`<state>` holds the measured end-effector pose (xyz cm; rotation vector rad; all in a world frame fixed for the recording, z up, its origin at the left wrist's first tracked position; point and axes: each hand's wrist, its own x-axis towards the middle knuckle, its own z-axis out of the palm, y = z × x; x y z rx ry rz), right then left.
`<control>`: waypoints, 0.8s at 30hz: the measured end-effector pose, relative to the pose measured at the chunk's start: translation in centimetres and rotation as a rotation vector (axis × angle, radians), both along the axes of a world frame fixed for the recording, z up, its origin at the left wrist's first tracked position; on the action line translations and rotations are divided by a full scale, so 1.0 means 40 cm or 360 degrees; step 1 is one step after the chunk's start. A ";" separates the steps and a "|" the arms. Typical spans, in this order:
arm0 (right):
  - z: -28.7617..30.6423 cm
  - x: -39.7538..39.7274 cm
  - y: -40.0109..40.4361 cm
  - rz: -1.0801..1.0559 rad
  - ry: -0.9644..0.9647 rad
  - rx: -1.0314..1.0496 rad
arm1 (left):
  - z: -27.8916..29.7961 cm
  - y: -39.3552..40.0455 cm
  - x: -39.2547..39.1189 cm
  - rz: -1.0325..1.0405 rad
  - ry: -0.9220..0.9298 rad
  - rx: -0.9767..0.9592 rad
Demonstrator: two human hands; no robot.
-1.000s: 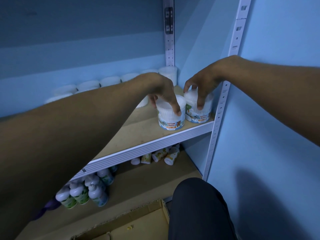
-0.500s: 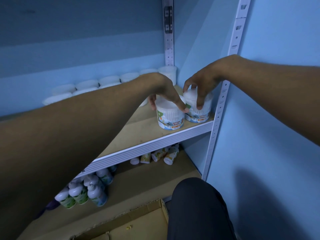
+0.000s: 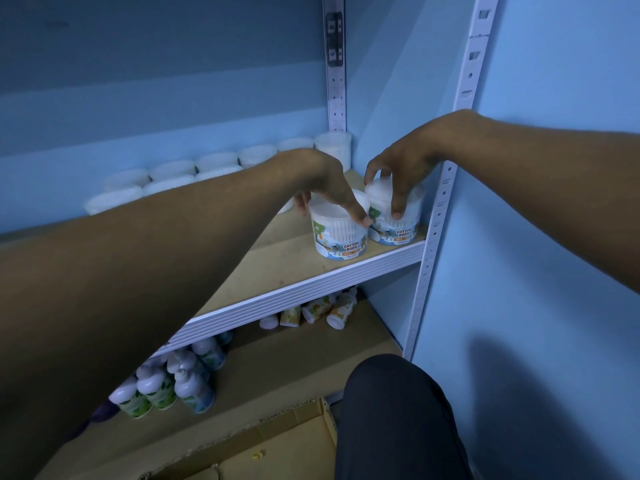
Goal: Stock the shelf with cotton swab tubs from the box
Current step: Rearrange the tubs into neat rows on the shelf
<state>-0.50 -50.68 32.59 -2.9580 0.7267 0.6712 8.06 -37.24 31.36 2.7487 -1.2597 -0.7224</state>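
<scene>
Cotton swab tubs, two clear round plastic ones, stand touching at the wooden shelf's front right corner, my left hand gripping one, my right hand the other; I'd square their labels forward, then release gently.

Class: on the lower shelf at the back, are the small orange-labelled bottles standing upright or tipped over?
Tipped over: the small orange-labelled bottles lie on their sides, white caps pointing forward.

2 white cotton swab tubs stand upright, touching, at the shelf front; more line its back.
</scene>
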 end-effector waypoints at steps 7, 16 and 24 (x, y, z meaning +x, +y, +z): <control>0.029 0.023 0.013 -0.0027 0.0011 -0.0012 | 0.032 0.049 0.047 -0.0002 -0.0042 -0.0139; 0.056 0.159 0.094 0.0114 -0.0270 0.0007 | 0.060 0.221 0.202 0.0107 -0.0546 -0.0148; 0.017 0.317 0.179 0.0204 -0.0389 -0.0012 | 0.033 0.345 0.343 0.0212 -0.0667 -0.0076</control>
